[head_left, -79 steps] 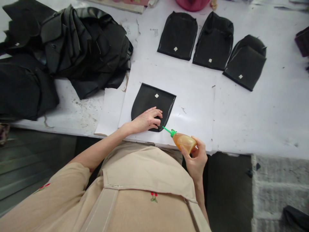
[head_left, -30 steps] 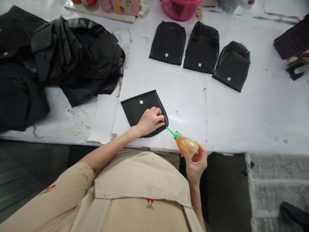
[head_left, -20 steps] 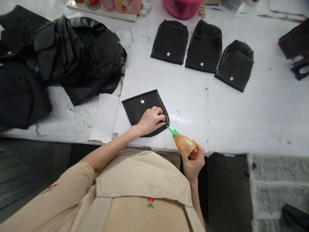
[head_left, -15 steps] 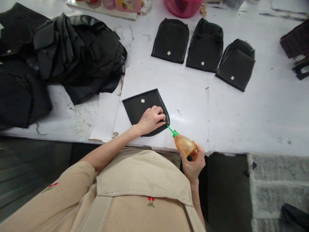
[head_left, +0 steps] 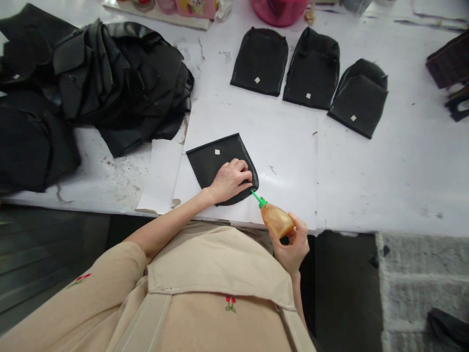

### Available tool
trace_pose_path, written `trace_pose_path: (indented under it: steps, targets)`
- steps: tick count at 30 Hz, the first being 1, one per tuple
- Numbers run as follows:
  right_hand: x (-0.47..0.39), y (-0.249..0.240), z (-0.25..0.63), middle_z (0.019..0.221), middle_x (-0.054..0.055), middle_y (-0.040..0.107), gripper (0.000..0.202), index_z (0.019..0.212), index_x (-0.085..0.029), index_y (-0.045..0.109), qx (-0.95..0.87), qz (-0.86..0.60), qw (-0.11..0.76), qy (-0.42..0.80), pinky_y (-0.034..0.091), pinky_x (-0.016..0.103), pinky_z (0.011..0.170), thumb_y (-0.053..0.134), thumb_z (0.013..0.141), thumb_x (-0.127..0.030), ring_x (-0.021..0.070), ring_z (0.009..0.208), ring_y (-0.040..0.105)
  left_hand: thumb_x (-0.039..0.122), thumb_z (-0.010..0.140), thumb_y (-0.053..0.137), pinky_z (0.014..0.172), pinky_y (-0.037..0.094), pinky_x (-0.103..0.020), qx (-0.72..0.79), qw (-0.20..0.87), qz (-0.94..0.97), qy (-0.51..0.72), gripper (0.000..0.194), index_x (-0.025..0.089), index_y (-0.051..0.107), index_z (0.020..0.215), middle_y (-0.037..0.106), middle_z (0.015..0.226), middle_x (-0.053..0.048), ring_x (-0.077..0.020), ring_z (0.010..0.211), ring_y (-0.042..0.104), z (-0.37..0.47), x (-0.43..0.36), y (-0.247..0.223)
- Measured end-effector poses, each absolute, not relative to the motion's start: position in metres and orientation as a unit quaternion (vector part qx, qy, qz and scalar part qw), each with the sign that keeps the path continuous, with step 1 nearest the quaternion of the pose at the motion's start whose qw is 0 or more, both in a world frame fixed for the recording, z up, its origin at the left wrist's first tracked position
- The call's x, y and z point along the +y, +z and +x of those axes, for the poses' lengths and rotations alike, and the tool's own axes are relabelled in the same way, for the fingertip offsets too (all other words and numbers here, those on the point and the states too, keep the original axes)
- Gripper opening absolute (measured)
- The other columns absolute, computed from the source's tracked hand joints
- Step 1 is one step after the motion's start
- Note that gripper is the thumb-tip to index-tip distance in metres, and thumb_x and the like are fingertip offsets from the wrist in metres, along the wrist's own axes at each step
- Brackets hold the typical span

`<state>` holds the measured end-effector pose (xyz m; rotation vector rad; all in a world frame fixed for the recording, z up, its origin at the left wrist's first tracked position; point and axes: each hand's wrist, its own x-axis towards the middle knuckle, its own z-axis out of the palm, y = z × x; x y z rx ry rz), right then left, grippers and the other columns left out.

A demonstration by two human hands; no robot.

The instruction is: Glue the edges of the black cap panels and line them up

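Note:
A black leather-like piece with a rounded end and a small white square label lies on the white work surface in front of me. My left hand rests on it, fingers curled and pressed together near its rounded right edge. A pale line, like glue, runs along that edge. In my right hand is an amber squeeze bottle with a thin green nozzle. The bottle is tilted, and its tip meets the edge of the piece just beside my left thumb.
Three similar black pieces lie in a row at the back. A large heap of black pieces covers the left side. A pink bowl stands at the far edge; dark items sit far right.
The bottle in my right hand has moved slightly left, its tip following the edge of the black piece. My left hand stays in place.

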<state>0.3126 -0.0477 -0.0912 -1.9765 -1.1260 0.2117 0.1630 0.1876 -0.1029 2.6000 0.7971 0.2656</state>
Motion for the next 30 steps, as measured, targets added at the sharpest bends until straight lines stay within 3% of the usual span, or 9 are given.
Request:
trace_pose_path:
  steps: [7, 14, 20, 24, 30]
  targets:
    - [-0.049, -0.095, 0.312, 0.116, 0.011, 0.070, 0.059, 0.130, -0.019, 0.062, -0.393, -0.780, 0.472, 0.121, 0.063, 0.032, 0.068, 0.085, 0.079, -0.037, 0.0237, 0.090, 0.073, 0.035, 0.095, 0.070, 0.081, 0.042, -0.036, 0.292, 0.202, 0.930, 0.093, 0.014, 0.021, 0.072, 0.095, 0.064, 0.107, -0.008, -0.0252, 0.102, 0.055, 0.166, 0.190, -0.102]
    - [-0.049, -0.094, 0.309, 0.113, 0.010, 0.070, 0.058, 0.128, -0.019, 0.062, -0.385, -0.775, 0.476, 0.159, 0.063, 0.031, 0.066, 0.086, 0.078, -0.037, 0.0232, 0.089, 0.073, 0.034, 0.094, 0.070, 0.082, 0.044, -0.036, 0.294, 0.216, 0.925, 0.104, 0.014, 0.021, 0.072, 0.095, 0.063, 0.107, -0.009, -0.0260, 0.102, 0.055, 0.170, 0.194, -0.103]
    - [-0.045, -0.091, 0.308, 0.114, 0.011, 0.070, 0.057, 0.126, -0.019, 0.063, -0.377, -0.774, 0.485, 0.156, 0.063, 0.031, 0.067, 0.086, 0.077, -0.038, 0.0236, 0.090, 0.073, 0.034, 0.093, 0.073, 0.098, 0.051, -0.042, 0.226, 0.293, 0.921, 0.122, 0.022, 0.020, 0.072, 0.110, 0.064, 0.120, -0.012, -0.0276, 0.116, 0.060, 0.139, 0.199, -0.096]
    - [-0.045, -0.091, 0.307, 0.113, 0.012, 0.070, 0.058, 0.126, -0.017, 0.063, -0.372, -0.772, 0.490, 0.161, 0.063, 0.032, 0.066, 0.087, 0.077, -0.038, 0.0251, 0.090, 0.073, 0.036, 0.089, 0.078, 0.112, 0.045, -0.053, 0.205, 0.289, 0.929, 0.107, 0.032, 0.021, 0.072, 0.116, 0.060, 0.138, -0.016, -0.0341, 0.136, 0.053, 0.110, 0.194, -0.099]
    - [-0.048, -0.089, 0.301, 0.110, 0.010, 0.070, 0.057, 0.127, -0.019, 0.062, -0.404, -0.763, 0.477, 0.162, 0.063, 0.030, 0.063, 0.086, 0.078, -0.035, 0.0221, 0.084, 0.073, 0.033, 0.093, 0.073, 0.117, 0.042, -0.057, 0.229, 0.300, 0.917, 0.131, 0.027, 0.022, 0.074, 0.117, 0.060, 0.141, -0.015, -0.0347, 0.141, 0.051, 0.105, 0.187, -0.113]
